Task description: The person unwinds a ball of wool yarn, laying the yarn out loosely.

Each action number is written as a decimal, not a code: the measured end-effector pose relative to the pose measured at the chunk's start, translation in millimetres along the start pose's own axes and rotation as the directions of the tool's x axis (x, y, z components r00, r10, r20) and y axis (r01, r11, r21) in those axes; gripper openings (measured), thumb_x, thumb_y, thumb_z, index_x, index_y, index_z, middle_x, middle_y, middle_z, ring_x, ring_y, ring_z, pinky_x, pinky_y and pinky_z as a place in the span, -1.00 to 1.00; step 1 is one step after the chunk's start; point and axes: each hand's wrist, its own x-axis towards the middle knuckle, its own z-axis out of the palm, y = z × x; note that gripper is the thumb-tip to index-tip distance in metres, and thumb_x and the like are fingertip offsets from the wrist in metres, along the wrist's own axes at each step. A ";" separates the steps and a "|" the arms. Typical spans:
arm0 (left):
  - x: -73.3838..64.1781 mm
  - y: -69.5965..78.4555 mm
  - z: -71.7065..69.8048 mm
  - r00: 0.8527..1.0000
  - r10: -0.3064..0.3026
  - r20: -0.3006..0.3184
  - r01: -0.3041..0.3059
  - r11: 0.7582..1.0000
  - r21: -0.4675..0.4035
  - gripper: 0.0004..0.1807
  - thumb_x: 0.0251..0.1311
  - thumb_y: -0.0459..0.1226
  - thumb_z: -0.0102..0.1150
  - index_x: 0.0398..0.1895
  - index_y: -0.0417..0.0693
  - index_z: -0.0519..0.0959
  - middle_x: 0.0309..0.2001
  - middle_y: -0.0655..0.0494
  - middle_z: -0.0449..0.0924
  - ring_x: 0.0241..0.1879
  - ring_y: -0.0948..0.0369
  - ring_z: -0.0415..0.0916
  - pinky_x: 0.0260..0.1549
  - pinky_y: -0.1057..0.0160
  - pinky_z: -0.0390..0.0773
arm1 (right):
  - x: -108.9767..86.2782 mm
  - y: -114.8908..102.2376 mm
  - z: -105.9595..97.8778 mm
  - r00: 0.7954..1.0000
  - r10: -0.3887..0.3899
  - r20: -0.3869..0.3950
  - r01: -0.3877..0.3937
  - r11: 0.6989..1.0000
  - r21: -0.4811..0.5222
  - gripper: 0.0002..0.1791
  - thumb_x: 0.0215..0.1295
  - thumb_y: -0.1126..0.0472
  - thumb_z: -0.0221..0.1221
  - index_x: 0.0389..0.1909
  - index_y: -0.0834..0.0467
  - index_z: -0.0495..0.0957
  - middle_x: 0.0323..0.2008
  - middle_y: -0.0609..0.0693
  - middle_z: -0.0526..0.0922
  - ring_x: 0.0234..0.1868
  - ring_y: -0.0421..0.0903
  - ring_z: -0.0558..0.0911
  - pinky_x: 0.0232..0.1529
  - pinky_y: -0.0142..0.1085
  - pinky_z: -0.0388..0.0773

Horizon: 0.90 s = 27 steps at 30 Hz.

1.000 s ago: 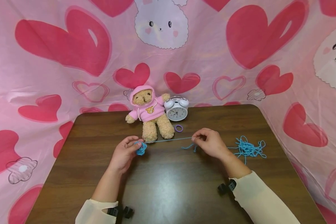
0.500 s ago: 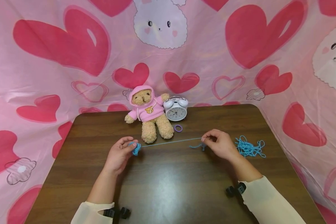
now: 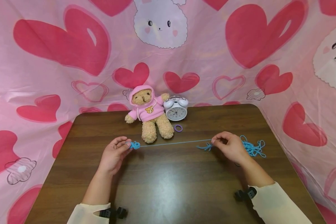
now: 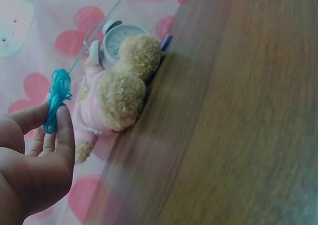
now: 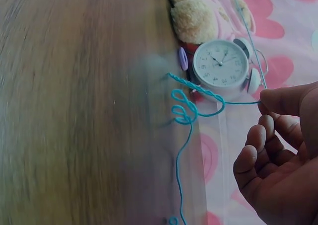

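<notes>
My left hand pinches a small wound bundle of blue yarn between thumb and fingers, above the table's left half. From that bundle a taut blue strand runs across to my right hand, which pinches it between thumb and forefinger. Below the right fingertips a loose, looped length of yarn dangles, with a strand trailing down from it. Just behind the right hand, a tangled pile of the same blue yarn lies on the table, partly covered by that hand.
A teddy bear in a pink hoodie sits at the back of the brown table. Beside it stand a white alarm clock and, in front, a purple ring. A pink heart-patterned cloth hangs behind.
My right hand has moved to the right, and my left hand slightly left with the bundle. The strand between them has grown longer, and the dangling loops have shifted right.
</notes>
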 end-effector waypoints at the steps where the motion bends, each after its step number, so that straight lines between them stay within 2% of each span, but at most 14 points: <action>1: -0.2 0.6 -1.3 1.000 0.005 0.002 -0.005 1.000 -0.007 -0.61 0.40 -0.45 0.24 0.18 -0.33 0.35 -0.07 0.06 0.70 -0.15 0.27 0.68 0.03 0.24 0.68 | -0.8 0.3 -2.0 1.000 0.002 -0.004 -0.002 1.000 -0.002 -0.92 0.38 0.16 0.36 -0.24 0.09 0.75 -0.33 -0.03 0.66 -0.36 -0.11 0.53 -0.41 -0.34 0.49; 4: -0.5 2.4 -5.5 1.000 0.007 -0.001 -0.007 1.000 -0.012 -0.61 0.39 -0.43 0.27 0.17 -0.31 0.37 -0.10 0.11 0.71 -0.16 0.27 0.68 0.01 0.25 0.68 | -2.9 1.2 -7.8 1.000 0.006 -0.018 -0.006 1.000 -0.012 -0.92 0.38 0.17 0.35 -0.24 0.10 0.75 -0.33 -0.02 0.65 -0.37 -0.13 0.52 -0.43 -0.36 0.47; 11: -3.3 5.1 -14.8 1.000 0.023 -0.005 -0.023 0.999 -0.034 -0.77 0.40 -0.46 0.23 0.03 -0.13 0.48 -0.16 0.17 0.75 -0.14 0.29 0.70 0.00 0.26 0.68 | -6.4 7.9 -20.9 0.998 -0.001 -0.058 -0.003 0.998 -0.059 -0.91 0.36 0.16 0.36 -0.26 0.09 0.74 -0.40 -0.04 0.62 -0.44 -0.19 0.50 -0.47 -0.36 0.45; 16: -5.6 7.1 -21.7 0.999 0.045 -0.008 -0.045 0.998 -0.053 -0.74 0.41 -0.46 0.23 0.08 -0.23 0.45 -0.15 0.16 0.75 -0.14 0.29 0.70 -0.02 0.28 0.69 | -10.5 15.3 -31.4 0.997 0.016 -0.071 -0.023 0.995 -0.095 -0.88 0.40 0.11 0.34 -0.24 0.08 0.74 -0.41 -0.06 0.65 -0.42 -0.18 0.51 -0.45 -0.36 0.45; 23: -8.7 10.3 -32.8 0.998 0.066 -0.017 -0.067 0.995 -0.075 -0.79 0.41 -0.48 0.21 0.02 -0.14 0.49 -0.14 0.13 0.76 -0.14 0.29 0.71 0.00 0.27 0.69 | -20.3 22.6 -48.8 0.995 0.049 -0.082 -0.058 0.992 -0.110 -0.83 0.42 0.06 0.32 -0.20 0.08 0.73 -0.38 -0.05 0.69 -0.39 -0.21 0.53 -0.41 -0.41 0.43; 27: -10.2 11.6 -38.7 0.997 0.080 -0.018 -0.081 0.992 -0.097 -0.78 0.41 -0.49 0.20 0.04 -0.19 0.48 -0.14 0.11 0.75 -0.15 0.28 0.71 0.00 0.27 0.69 | -25.1 27.0 -59.5 0.994 0.056 -0.094 -0.067 0.991 -0.112 -0.82 0.41 0.06 0.33 -0.18 0.10 0.74 -0.35 -0.03 0.72 -0.39 -0.26 0.53 -0.41 -0.43 0.43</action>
